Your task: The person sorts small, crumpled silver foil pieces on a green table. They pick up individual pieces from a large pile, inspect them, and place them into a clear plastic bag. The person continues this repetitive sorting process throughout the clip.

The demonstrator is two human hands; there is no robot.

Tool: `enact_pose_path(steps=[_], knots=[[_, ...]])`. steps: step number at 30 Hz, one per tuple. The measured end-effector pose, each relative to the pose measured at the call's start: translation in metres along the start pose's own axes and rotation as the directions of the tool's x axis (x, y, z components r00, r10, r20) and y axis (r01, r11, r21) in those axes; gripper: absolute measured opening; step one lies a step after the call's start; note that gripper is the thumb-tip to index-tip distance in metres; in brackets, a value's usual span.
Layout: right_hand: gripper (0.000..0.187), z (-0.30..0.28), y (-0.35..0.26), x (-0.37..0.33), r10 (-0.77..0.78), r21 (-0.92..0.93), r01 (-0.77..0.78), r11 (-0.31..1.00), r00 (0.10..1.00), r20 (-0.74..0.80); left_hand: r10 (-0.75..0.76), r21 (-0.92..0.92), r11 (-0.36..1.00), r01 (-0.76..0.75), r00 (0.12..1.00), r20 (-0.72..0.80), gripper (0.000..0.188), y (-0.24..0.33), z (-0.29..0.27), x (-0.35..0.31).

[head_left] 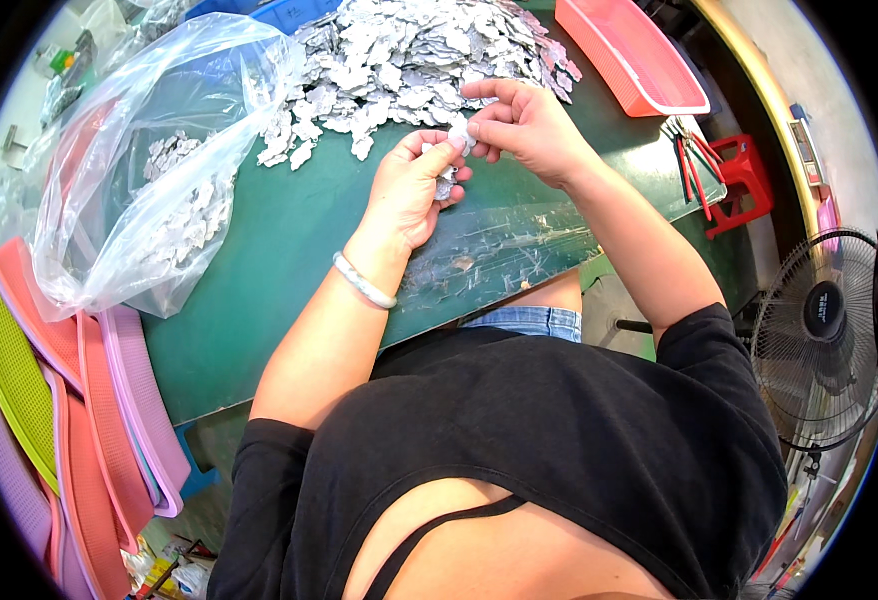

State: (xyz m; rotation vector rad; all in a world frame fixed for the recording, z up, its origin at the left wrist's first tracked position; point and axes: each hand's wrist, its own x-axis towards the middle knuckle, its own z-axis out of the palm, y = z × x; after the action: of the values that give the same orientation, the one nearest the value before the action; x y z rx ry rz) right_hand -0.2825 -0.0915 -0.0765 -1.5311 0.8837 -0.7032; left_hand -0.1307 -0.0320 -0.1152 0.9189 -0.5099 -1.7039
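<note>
My left hand (407,190), with a pale bangle (364,281) on its wrist, is closed round a few small, flat silver-grey metal pieces (446,185) with wavy edges. Above it, the fingers of my right hand (527,128) pinch at one such piece (462,132) where the two hands meet. Both hands are over the green table (304,265), just in front of a large pile of the same pieces (409,60). Left of my hands, a clear plastic bag (89,215) lies open with more pieces inside. What exactly the pinching fingertips cover is hidden.
A pink-red basket (634,55) sits at the far right, with red-handled pliers (694,165) at the table edge beside it. A red stool (744,185) and a black fan (821,310) stand to the right. Several coloured baskets (79,400) lean at the left; a blue crate (294,14) is behind.
</note>
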Motion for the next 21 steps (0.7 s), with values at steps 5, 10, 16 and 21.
enact_pose_path(steps=[5,10,16,21], knots=[[0.04,0.0,-0.002,-0.005,0.033,-0.001,-0.033,0.999,0.999,0.016,-0.012,-0.022,1.0,0.011,1.0,-0.007,0.014,0.0,0.0,0.0],[0.042,0.0,0.003,-0.005,-0.044,0.026,0.044,0.999,0.999,-0.003,-0.01,-0.024,1.0,0.011,0.999,0.03,0.014,0.0,-0.001,0.0],[0.046,-0.003,0.006,-0.005,-0.134,0.185,0.127,0.974,0.991,0.024,-0.1,-0.087,0.99,0.112,0.986,0.133,0.017,0.007,0.005,-0.006],[0.046,-0.002,0.008,-0.007,-0.154,0.154,0.148,0.977,0.988,0.024,-0.12,-0.11,0.983,0.145,0.971,0.209,0.015,0.003,-0.005,0.0]])
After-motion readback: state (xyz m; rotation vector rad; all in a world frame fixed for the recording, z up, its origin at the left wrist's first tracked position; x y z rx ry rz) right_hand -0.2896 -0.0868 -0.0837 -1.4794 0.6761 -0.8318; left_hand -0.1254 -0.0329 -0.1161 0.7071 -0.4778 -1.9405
